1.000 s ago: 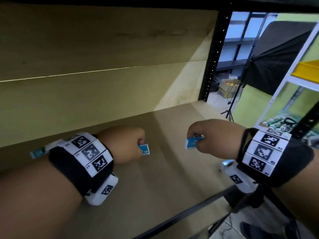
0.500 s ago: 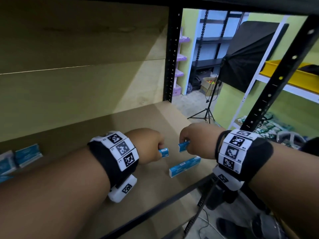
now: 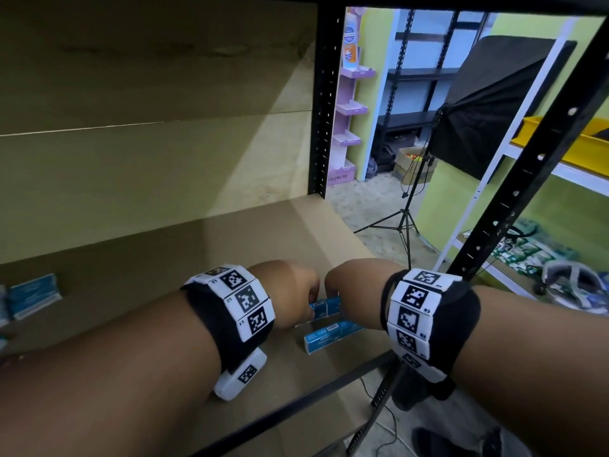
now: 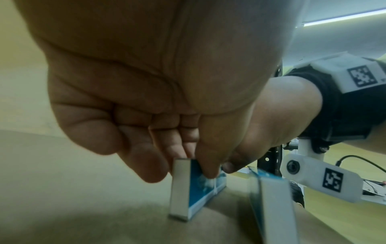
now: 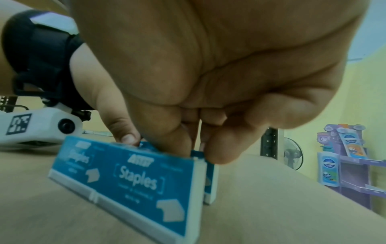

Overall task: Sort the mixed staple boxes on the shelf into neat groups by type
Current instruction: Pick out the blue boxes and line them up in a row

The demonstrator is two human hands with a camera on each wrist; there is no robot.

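Head view: I see my left hand [image 3: 291,293] and my right hand [image 3: 357,291] knuckle to knuckle over the cardboard shelf [image 3: 148,258], close to the black front upright [image 3: 527,179]. Each hand pinches one small staple box. The left hand's box [image 4: 188,188] stands on edge on the shelf, blue on its broad face with a pale grey narrow end, the thumb and fingertips clamped on its top. The right hand's box [image 5: 208,178] stands on edge too, its end butted against the first so the two make one short line; the right wrist camera shows it blue with a whitish border, though most of it is hidden.

Just nearer me than that pair, still beside the upright, stand two more boxes end to end [image 5: 125,175]. They are blue, with white "Staples" lettering in brackets, a white staple-strip drawing and a pale band along the bottom edge; the print is motion-blurred. Whether my fingers touch them I cannot tell.

Far from the upright, at the left end of the shelf, a further cluster of blue boxes [image 3: 31,300] lies against the back panel.
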